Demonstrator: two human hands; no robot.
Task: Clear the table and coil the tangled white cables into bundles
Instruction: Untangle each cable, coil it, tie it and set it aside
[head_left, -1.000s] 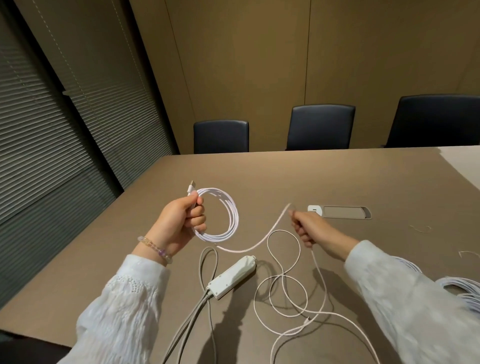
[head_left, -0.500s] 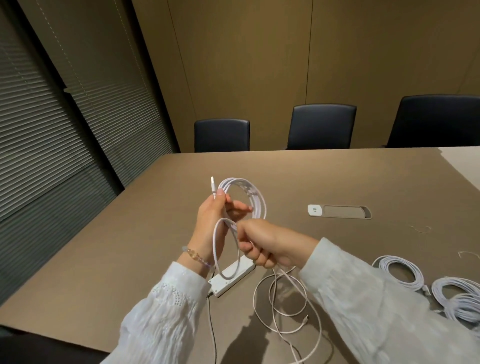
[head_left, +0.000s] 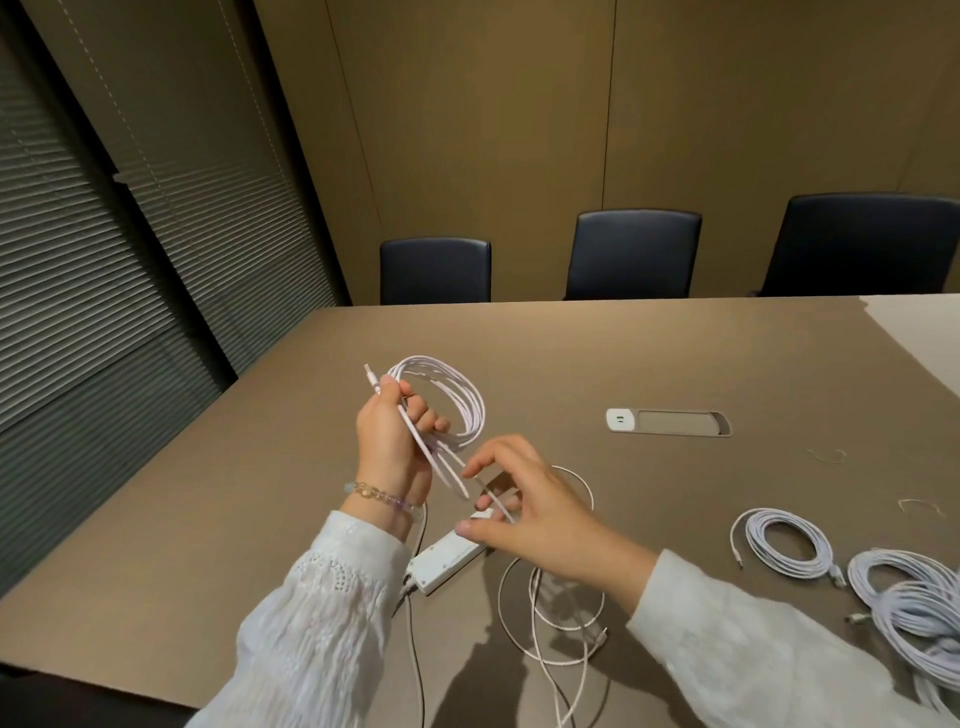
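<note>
At centre-left of the frame the left hand (head_left: 395, 441) grips a coil of white cable (head_left: 447, 400), fingers curled round the gathered strands, with a plug end poking up past the thumb. Half a second ago the right hand was pressed against this coil, laying a fresh loop into it; now that loop sits with the others, so the bundle has gained one more turn.

Just right of it, the right hand (head_left: 524, 514) has drawn back and down from the coil. Its fingers are spread and relaxed, and the thumb and a fingertip lie near the trailing strand; whether they pinch it cannot be told. Below this hand, a white power strip (head_left: 441, 564) lies on the table (head_left: 675, 353), and beside it the loose cable (head_left: 550, 613) sprawls in open loops, fewer than a second ago. Judging by that slack, several more turns are needed before this bundle is done.

At the lower right, two finished bundles (head_left: 784, 545) rest on the tabletop, so the task looks well under way.
</note>
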